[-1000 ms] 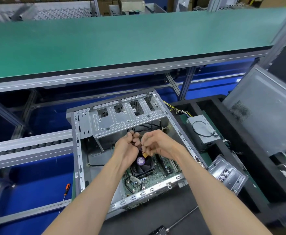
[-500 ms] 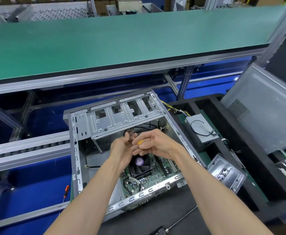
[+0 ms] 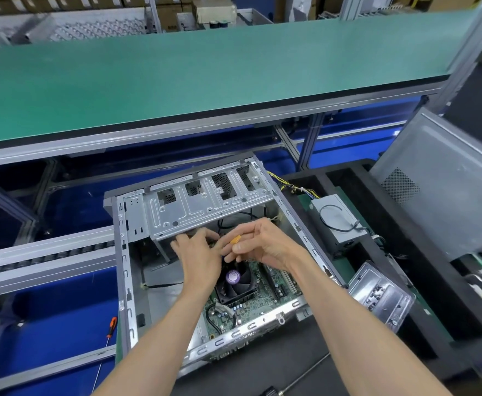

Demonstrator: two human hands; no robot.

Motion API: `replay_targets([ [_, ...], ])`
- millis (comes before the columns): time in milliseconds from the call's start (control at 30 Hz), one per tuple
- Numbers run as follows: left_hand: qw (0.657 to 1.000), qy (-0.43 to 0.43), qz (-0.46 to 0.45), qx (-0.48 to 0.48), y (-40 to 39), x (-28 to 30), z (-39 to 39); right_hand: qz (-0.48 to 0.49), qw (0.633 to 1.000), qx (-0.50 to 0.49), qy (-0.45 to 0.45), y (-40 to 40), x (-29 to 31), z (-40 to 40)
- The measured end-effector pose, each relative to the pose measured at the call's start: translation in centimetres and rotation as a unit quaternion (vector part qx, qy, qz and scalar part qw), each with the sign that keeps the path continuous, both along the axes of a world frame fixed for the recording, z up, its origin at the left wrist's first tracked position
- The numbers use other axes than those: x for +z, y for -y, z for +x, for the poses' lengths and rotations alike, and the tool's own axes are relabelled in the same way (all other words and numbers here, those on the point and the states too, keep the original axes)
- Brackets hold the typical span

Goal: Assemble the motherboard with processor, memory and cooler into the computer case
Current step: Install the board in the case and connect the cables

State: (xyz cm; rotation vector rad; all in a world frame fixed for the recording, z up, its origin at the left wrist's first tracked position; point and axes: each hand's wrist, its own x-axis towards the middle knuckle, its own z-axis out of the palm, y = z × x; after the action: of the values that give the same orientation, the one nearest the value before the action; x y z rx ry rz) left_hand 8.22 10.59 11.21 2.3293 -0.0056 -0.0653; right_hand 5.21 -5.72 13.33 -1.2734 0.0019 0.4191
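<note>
An open grey computer case (image 3: 124,270) lies flat in front of me. Inside it sits the green motherboard (image 3: 258,302) with a black cooler fan (image 3: 238,284) that carries a purple label. Over the fan, my right hand (image 3: 262,245) pinches a small orange connector (image 3: 235,240). My left hand (image 3: 198,252) is beside it, fingers spread and reaching under the silver drive cage (image 3: 194,205). Black cables behind the hands are mostly hidden.
A grey power supply (image 3: 338,221) with loose wires lies right of the case. A clear plastic screw tray (image 3: 379,298) sits nearer me, and a case side panel (image 3: 445,184) leans at the right. An orange-handled screwdriver (image 3: 110,327) lies left; another screwdriver (image 3: 299,377) lies near the bottom.
Both hands have risen slightly from over the fan toward the drive cage. My left hand has uncurled and spread its fingers, while the right hand keeps the orange connector pinched.
</note>
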Motion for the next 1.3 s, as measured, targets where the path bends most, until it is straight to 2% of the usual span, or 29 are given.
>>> replay_targets([
  [100,0.997,0.033,-0.043,-0.051,0.2,0.3,-0.3,0.007,0.999,-0.03,0.013,0.1,0.1,0.0],
  [167,0.986,0.005,-0.143,-0.088,0.2,0.7,-0.6,0.011,0.998,-0.066,0.004,0.2,0.1,0.1],
  [267,0.951,-0.022,-0.279,-0.131,0.1,1.2,-1.0,0.017,0.993,-0.112,-0.025,0.2,0.0,0.4],
  [400,0.954,0.011,-0.274,-0.12,0.0,0.7,-0.5,0.028,0.986,-0.145,-0.075,0.1,-0.1,0.6],
  [667,0.952,0.079,-0.267,-0.124,0.3,0.3,-0.2,0.042,0.985,-0.146,-0.081,0.6,-0.4,0.7],
  [867,0.947,0.012,-0.301,-0.109,0.1,0.2,0.0,0.1,0.982,-0.157,-0.017,0.6,-0.3,0.5],
  [1067,0.913,-0.063,-0.39,-0.106,0.6,-0.3,-0.2,0.087,0.979,-0.184,0.003,0.4,-0.1,0.4],
  [1300,0.891,-0.044,-0.426,-0.149,0.3,-0.7,0.0,0.096,0.978,-0.184,0.006,0.4,0.3,0.3],
])
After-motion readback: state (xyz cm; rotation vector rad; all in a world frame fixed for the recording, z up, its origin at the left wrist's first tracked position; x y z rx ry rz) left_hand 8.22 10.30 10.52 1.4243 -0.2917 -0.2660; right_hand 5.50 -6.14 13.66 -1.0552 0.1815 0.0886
